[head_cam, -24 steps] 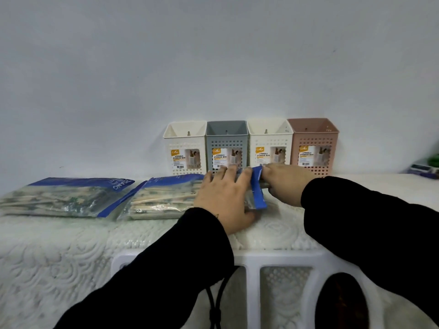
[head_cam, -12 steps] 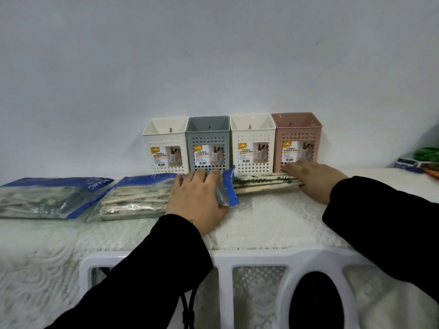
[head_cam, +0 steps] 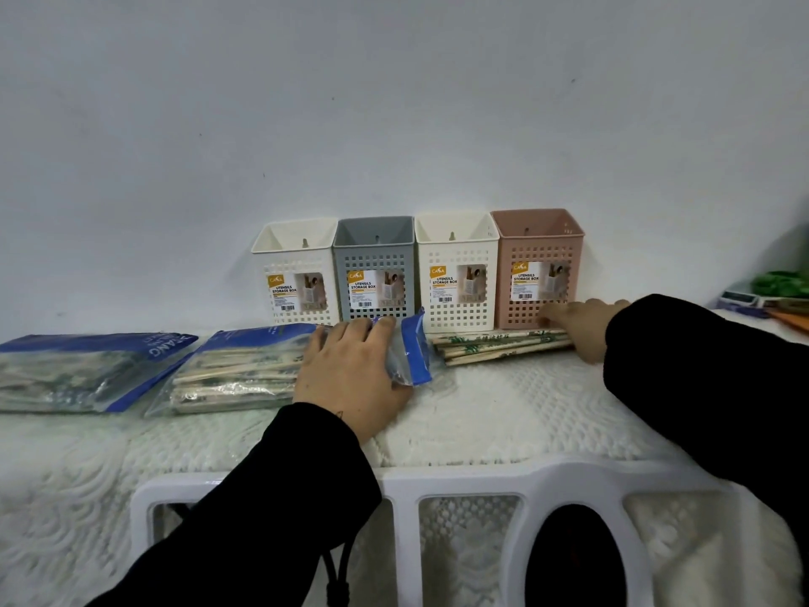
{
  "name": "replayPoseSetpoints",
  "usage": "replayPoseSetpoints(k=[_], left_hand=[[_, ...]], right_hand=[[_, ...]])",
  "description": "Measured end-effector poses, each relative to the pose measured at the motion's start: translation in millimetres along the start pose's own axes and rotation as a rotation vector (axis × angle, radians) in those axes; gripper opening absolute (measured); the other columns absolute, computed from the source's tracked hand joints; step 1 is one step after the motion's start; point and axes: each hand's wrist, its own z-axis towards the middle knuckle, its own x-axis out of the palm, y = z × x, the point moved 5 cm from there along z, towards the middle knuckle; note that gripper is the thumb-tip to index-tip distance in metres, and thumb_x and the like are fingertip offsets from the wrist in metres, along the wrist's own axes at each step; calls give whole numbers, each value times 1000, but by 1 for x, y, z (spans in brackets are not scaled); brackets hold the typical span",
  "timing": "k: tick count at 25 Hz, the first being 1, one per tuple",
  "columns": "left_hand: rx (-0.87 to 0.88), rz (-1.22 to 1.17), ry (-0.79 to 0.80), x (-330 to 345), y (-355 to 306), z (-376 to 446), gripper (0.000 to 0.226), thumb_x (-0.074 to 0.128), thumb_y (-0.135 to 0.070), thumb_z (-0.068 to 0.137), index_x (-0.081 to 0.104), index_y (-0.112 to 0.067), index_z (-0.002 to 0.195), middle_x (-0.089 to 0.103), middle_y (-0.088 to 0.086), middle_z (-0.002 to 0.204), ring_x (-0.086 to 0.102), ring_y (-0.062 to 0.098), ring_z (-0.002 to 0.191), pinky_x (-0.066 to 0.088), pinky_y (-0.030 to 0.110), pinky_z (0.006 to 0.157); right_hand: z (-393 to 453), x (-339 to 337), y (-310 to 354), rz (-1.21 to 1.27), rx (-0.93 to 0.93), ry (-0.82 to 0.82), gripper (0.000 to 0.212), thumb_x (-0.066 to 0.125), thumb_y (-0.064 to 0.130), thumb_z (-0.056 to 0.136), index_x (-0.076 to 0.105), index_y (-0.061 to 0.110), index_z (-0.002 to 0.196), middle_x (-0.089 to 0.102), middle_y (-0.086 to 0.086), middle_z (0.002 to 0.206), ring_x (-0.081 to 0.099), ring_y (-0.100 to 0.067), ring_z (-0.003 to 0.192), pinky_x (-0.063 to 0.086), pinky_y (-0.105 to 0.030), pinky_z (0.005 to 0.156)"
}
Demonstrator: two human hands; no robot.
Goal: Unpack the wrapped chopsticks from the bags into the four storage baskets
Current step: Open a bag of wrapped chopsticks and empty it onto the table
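Note:
Four storage baskets stand in a row against the wall: white [head_cam: 297, 256], grey [head_cam: 374, 251], cream [head_cam: 457, 251] and pink [head_cam: 540, 247]. All look empty. My left hand [head_cam: 350, 378] presses down on the open blue-edged end of a clear bag of chopsticks [head_cam: 236, 372]. A bundle of wrapped chopsticks [head_cam: 499, 346] lies on the surface in front of the cream and pink baskets. My right hand [head_cam: 578, 322] rests on the bundle's right end, fingers laid flat. A second bag [head_cam: 83, 370] lies sealed at the far left.
A white quilted cover [head_cam: 503, 409] spreads over the surface. A white plastic chair back [head_cam: 394, 488] stands at the near edge. Green and orange items [head_cam: 779, 291] sit at the far right.
My right hand has drawn a bundle of chopsticks out of the bag to the right, and laid it before the cream and pink baskets. My left hand has stayed on the bag.

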Motion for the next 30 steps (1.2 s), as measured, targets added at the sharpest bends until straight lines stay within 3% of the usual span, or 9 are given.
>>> replayPoseSetpoints(k=[4, 8, 12, 18, 20, 22, 24, 28, 30], left_hand=[[7, 0, 17, 1, 0, 0, 75, 49, -63, 79, 30, -31, 144, 47, -3, 140, 42, 21, 130, 26, 44, 113], [9, 1, 29, 1, 0, 0, 75, 50, -61, 79, 28, -31, 144, 46, -3, 141, 40, 21, 131, 24, 45, 115], [11, -15, 27, 2, 1, -1, 77, 51, -60, 78, 27, -29, 145, 45, -3, 142, 39, 21, 132, 23, 45, 115], [-3, -60, 41, 2, 3, -1, 83, 54, -58, 76, 23, -24, 145, 42, -1, 144, 35, 21, 135, 20, 45, 117], [13, -110, 46, 0, 4, -1, 87, 54, -62, 75, 21, -24, 146, 38, -1, 146, 32, 20, 136, 20, 43, 118], [42, -147, 61, -5, 11, -3, 94, 54, -69, 73, 18, -24, 147, 33, -1, 149, 28, 19, 138, 20, 40, 118], [86, -87, 50, -11, 25, -4, 101, 47, -83, 69, 17, -26, 147, 31, -2, 151, 27, 19, 139, 21, 40, 118], [23, 16, 51, -13, 61, -8, 116, 27, -100, 55, 19, -28, 146, 31, -3, 152, 30, 21, 138, 23, 46, 116], [-35, -30, 62, -10, 69, -12, 119, 28, -99, 54, 16, -27, 148, 28, -2, 153, 30, 21, 138, 25, 47, 115]], right_hand=[[-5, -16, 15, 148, -58, 203, 67, 58, 9, 79, 28, 26, 137, 58, -8, 121, 62, -23, 91, 52, -28, 67], [-12, -40, 61, 355, -310, 75, 44, 64, 17, 74, 41, 28, 110, 49, 3, 114, 53, -18, 94, 48, -32, 77], [-3, -31, 82, 226, -299, -48, 24, 57, 13, 75, 41, 24, 90, 48, -2, 103, 54, -23, 86, 48, -35, 71], [20, -26, 72, 110, -148, -101, 29, 46, 3, 88, 53, 11, 115, 51, -12, 115, 59, -27, 96, 41, -29, 71], [17, -31, 77, 115, -136, -112, 23, 48, 5, 89, 55, 11, 110, 54, -12, 112, 59, -27, 98, 39, -28, 71], [7, -45, 90, 274, -180, -162, 5, 56, 18, 89, 56, 16, 85, 57, -7, 95, 57, -23, 85, 38, -26, 66], [0, -58, 110, 494, -241, -163, 24, 62, 30, 88, 55, 17, 69, 57, -1, 77, 53, -17, 71, 35, -24, 56], [-2, -72, 136, 796, -266, -224, 28, 55, 14, 87, 57, 10, 60, 62, -11, 70, 54, -21, 66, 40, -30, 58], [2, -74, 140, 930, -247, -274, 35, 49, 10, 90, 51, 15, 55, 55, -4, 61, 49, -16, 58, 36, -27, 57]])
